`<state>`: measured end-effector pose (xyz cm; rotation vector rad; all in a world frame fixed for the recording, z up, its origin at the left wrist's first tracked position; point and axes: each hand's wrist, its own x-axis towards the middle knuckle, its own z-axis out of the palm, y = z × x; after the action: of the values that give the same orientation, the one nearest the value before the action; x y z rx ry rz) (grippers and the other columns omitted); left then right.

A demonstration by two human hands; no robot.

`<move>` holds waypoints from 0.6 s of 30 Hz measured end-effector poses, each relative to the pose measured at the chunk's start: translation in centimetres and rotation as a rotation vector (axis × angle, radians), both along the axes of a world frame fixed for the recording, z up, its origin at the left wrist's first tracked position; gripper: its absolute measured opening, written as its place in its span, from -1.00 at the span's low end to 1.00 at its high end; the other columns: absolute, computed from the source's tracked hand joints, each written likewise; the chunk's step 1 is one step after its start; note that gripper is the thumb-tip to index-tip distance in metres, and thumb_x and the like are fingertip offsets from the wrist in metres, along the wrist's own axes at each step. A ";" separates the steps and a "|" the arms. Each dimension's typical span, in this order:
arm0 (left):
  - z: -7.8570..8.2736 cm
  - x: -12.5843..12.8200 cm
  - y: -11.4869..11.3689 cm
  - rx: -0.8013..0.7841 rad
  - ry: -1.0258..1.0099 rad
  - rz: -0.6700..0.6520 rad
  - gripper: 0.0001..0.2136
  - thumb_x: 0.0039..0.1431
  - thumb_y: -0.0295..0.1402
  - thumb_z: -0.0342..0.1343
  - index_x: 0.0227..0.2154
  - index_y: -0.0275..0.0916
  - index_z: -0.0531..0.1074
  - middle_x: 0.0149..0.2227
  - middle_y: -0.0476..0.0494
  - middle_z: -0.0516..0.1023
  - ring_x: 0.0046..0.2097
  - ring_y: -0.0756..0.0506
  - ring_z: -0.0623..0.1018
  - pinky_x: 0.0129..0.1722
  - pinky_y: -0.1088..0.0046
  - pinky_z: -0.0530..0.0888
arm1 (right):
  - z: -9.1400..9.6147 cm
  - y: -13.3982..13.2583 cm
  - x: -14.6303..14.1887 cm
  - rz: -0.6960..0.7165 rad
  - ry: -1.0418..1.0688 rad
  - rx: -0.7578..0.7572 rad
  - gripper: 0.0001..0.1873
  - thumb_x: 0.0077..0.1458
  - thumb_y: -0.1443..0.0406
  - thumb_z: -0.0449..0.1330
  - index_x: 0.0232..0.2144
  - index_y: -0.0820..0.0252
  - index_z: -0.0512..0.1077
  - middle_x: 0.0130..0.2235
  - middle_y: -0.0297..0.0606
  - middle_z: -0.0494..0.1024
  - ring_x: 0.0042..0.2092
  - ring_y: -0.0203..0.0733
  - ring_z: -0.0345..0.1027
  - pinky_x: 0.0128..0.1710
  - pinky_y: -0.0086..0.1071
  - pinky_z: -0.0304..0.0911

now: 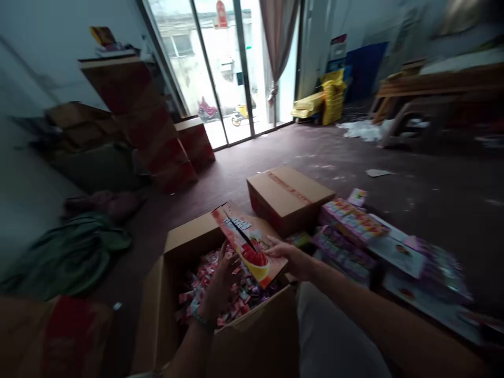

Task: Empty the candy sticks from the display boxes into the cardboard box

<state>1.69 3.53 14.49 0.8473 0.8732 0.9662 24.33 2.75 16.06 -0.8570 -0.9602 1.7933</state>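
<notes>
My right hand [290, 257] grips the right edge of a flat printed cardboard box [250, 239] with a red and yellow picture and a dark slit across its face. The box is tilted above a large open carton [155, 294]. Heaped inside that carton are many small pink and red wrapped packets [208, 273]. Over the packets, at the lower left side of the printed box, is my left hand [224, 278]. Its fingers are apart and point upward, with nothing seen in them; whether they touch the box is unclear.
A taped carton [289, 191] stands just beyond. Colourful display packs [352, 220] lie stacked at the right. Red-brown cartons [145, 115] are piled at the left, near green cloth [82, 252]. Farther off are glass doors [224, 68], yellow sacks [333, 97] and a stool [413, 118].
</notes>
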 end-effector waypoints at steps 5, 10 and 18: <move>2.2 -4.3 -1.7 0.065 -0.007 0.237 -0.31 0.01 -0.36 0.19 0.25 -0.07 0.18 -0.02 -0.16 0.55 -0.14 -0.16 0.58 -0.28 0.42 0.49 | -3.2 0.4 -8.2 0.174 -0.137 0.240 -0.27 0.01 0.09 0.24 0.22 0.05 0.20 0.08 -0.13 0.46 0.02 -0.01 0.41 0.02 -0.14 0.28; -0.2 -8.0 -3.4 -0.014 0.250 0.360 -0.13 -0.17 -0.48 0.26 0.29 -0.09 0.11 -0.08 -0.16 0.58 -0.15 -0.19 0.58 -0.24 0.39 0.52 | -3.6 0.2 -9.8 -0.093 -0.807 1.022 -0.38 0.08 0.01 0.25 0.13 0.11 0.30 0.24 -0.04 0.23 0.30 0.10 -0.05 0.28 0.05 -0.21; -1.3 -8.3 -2.6 -0.062 0.529 0.228 -0.07 -0.32 -0.58 0.25 0.27 -0.18 0.16 -0.06 -0.14 0.56 -0.19 -0.12 0.56 -0.23 0.46 0.48 | -3.8 -1.5 -10.3 0.258 -1.089 1.517 -0.78 0.18 0.32 0.12 -0.11 0.24 0.37 -0.13 -0.15 0.48 -0.05 -0.08 0.24 0.12 -0.09 -0.03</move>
<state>-6.58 0.90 13.22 0.9830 1.4713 0.9169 14.02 1.24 12.23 -0.5689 -2.6140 0.1691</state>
